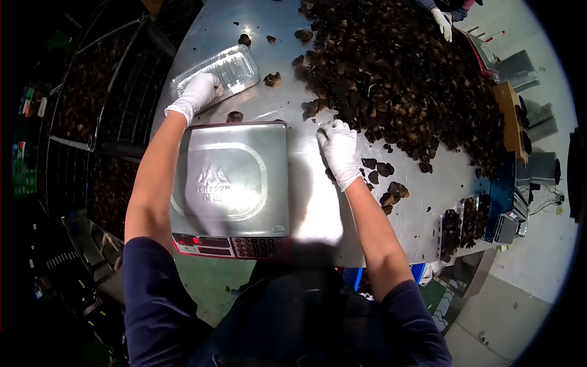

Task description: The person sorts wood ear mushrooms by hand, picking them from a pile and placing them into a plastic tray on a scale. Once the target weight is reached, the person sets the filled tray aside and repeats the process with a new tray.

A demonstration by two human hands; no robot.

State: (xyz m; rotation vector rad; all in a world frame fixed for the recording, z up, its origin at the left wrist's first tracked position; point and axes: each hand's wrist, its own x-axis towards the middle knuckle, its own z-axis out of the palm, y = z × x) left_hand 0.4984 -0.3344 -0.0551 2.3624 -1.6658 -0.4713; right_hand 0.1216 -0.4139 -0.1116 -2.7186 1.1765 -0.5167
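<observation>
My left hand [200, 95], in a white glove, has its fingers curled over the near side of a clear plastic tray [238, 68] lying tilted across the metal table. My right hand [338, 150], also gloved, rests knuckles-up on the table with bent fingers, at the near left edge of a big heap of dark wood ear mushrooms [391, 79]. Whatever lies under those fingers is hidden. Between my forearms stands a scale [229, 177] with a bare metal plate and a red front panel, its keypad facing me.
Loose mushroom pieces [394, 192] are scattered around the metal table [306, 202]. Filled trays [450, 232] stand at the right edge. Across the heap, another person's gloved hand [443, 24] shows. Dark crates [85, 92] of mushrooms stand at left.
</observation>
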